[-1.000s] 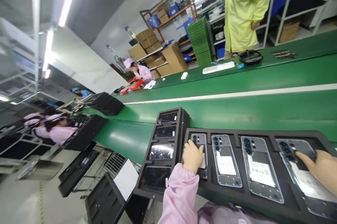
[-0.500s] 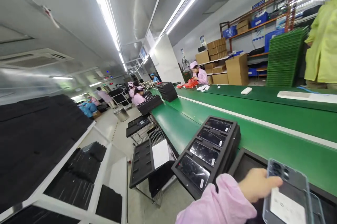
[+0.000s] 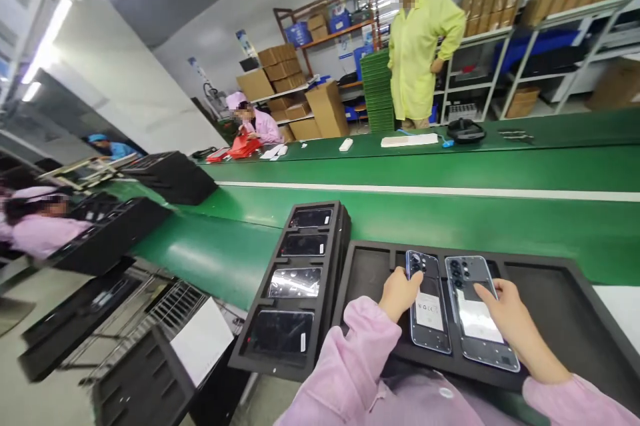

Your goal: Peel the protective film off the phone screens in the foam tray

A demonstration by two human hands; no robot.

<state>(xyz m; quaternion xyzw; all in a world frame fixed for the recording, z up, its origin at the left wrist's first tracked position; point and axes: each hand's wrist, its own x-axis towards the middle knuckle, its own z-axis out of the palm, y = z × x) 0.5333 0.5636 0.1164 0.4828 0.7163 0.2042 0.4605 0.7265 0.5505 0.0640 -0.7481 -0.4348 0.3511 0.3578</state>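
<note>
My left hand [image 3: 401, 293] grips a smartphone [image 3: 429, 329] by its upper left edge, thumb on the back near the camera lenses. Beside it, my right hand [image 3: 515, 319] holds a second smartphone [image 3: 483, 339] by its right edge, thumb across the back. Both phones show clear backs with a white label, and they are tilted side by side above a black foam tray [image 3: 550, 326]. To the left, a stack of black foam trays [image 3: 343, 246] carries several phones [image 3: 283, 331] lying screen up in its slots.
The green conveyor belt [image 3: 400, 213] runs across in front. A person in a yellow coat [image 3: 425, 46] stands beyond it, near green stacked trays [image 3: 377, 93]. People in pink work at the left. A wire cart [image 3: 170, 309] with a white sheet [image 3: 203, 343] stands lower left.
My view has swung right and down. Both hands now show, each holding a phone over the tray; earlier only one hand was visible, with a phone at the lower right.
</note>
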